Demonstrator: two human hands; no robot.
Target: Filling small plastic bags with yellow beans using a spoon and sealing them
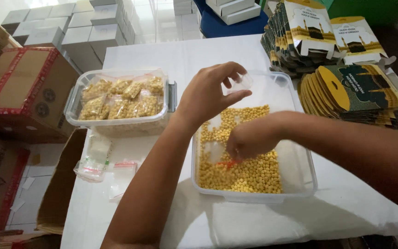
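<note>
Over the clear plastic tub (300,175) of small yellow beans (249,170), near the middle of the white tabletop (185,55), both hands are at work. The left hand (208,94) pinches a small clear bag (241,83) between thumb and fingers, held above the tub's far end; which way its mouth faces is hard to make out. The right hand (249,138) is curled shut low over the beans, gripping a small orange scoop (229,163) that is mostly hidden under the fingers. To the left, a second tub (116,121) holds filled bean bags (118,99) lying flat. Empty bags (98,159) lie near it. Stacks of folded card boxes (355,87) fan out at the far right. Cardboard cartons (24,92) stand on the tiled floor at left, partly cut off.
</note>
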